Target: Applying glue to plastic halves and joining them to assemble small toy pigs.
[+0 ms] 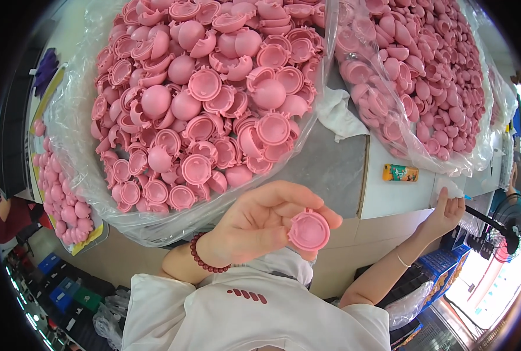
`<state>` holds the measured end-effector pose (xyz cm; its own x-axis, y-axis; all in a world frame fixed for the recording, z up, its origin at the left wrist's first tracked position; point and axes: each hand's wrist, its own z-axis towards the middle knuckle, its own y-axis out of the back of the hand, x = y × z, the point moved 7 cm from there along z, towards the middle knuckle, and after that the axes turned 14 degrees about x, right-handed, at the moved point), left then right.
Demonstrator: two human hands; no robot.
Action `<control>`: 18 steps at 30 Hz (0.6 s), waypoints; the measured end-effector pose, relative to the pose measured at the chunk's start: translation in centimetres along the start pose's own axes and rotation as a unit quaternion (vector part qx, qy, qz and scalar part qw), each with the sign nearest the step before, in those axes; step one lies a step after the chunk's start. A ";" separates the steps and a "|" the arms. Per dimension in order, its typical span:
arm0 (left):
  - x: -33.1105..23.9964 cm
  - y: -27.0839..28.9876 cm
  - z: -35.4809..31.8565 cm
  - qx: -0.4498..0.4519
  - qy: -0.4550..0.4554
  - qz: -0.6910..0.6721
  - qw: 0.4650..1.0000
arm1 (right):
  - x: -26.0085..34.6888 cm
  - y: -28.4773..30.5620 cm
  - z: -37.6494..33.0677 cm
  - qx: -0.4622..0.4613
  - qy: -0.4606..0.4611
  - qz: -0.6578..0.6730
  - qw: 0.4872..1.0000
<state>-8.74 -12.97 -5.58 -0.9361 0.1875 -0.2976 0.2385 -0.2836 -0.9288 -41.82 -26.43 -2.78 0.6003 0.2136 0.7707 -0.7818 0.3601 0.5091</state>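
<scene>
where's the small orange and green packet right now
In the head view the orange and green packet lies on the white tabletop at right, just below the right-hand bag of pink shells and above the right hand.

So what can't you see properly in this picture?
- Left hand: its palm side faces away, and the pink round shell it holds shows only its hollow side.
- Right hand: fingertips sit on the clear bag's edge; the grip there is too small to judge.
- Lower shells in the big pile: buried under the top ones.
- Left pile: cut off by the dark rim.
</scene>
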 end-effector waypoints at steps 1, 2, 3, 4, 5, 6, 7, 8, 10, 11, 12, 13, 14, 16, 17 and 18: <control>-0.2 -0.3 0.0 0.004 -0.001 -0.001 1.000 | 0.7 0.4 -0.1 -0.029 0.036 -0.036 0.998; -0.5 -0.2 -0.1 -0.021 -0.001 0.048 0.999 | 1.3 0.3 -0.2 -0.034 0.039 -0.039 0.998; -0.8 0.0 -0.1 -0.044 -0.004 0.098 0.994 | 3.0 0.9 -0.9 -0.117 0.064 -0.081 0.988; -0.7 -0.2 -0.1 -0.037 -0.005 0.096 0.995 | 4.6 1.4 -1.8 -0.200 0.089 -0.122 0.968; -1.2 -0.4 -0.3 -0.047 -0.021 0.214 0.975 | 5.4 1.3 -1.7 -0.206 0.093 -0.126 0.966; -1.7 -0.9 -0.3 -0.053 -0.034 0.329 0.942 | 7.1 0.1 -1.1 -0.131 0.172 -0.150 0.965; -1.6 -1.2 -0.1 -0.042 -0.030 0.324 0.945 | 8.8 -1.5 -0.8 -0.054 0.247 -0.174 0.952; -1.3 -1.6 0.1 -0.018 0.005 0.341 0.940 | 10.5 -4.1 0.0 0.045 0.251 -0.209 0.944; -0.8 -2.0 0.1 0.008 0.038 0.360 0.932 | 12.8 -9.1 1.6 0.204 0.266 -0.225 0.915; -0.9 -2.1 -0.2 -0.001 0.043 0.348 0.937 | 13.3 -11.3 2.1 0.266 0.280 -0.203 0.900; -0.7 -2.1 -0.1 -0.003 0.048 0.331 0.942 | 13.5 -11.9 2.8 0.263 0.280 -0.205 0.900; -0.8 -2.1 -0.1 0.000 0.048 0.332 0.942 | 13.7 -13.0 3.1 0.309 0.291 -0.194 0.885; -0.8 -2.1 -0.2 0.009 0.048 0.332 0.942 | 13.7 -13.8 3.1 0.354 0.301 -0.182 0.867; -0.7 -2.0 -0.3 0.018 0.048 0.332 0.942 | 13.3 -14.2 3.4 0.393 0.278 -0.138 0.866; -0.7 -1.8 -0.5 0.007 0.054 0.321 0.946 | 13.0 -14.5 3.4 0.431 0.254 -0.092 0.861; -0.6 -1.5 -0.6 -0.005 0.059 0.309 0.949 | 13.0 -14.4 3.5 0.431 0.254 -0.091 0.861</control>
<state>-8.41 -12.08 -4.10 -0.5814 0.0931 -0.8083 0.7350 -0.3659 -0.5708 -23.37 -32.04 1.21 0.5511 0.6741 0.4918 -0.3695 -0.3313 0.8682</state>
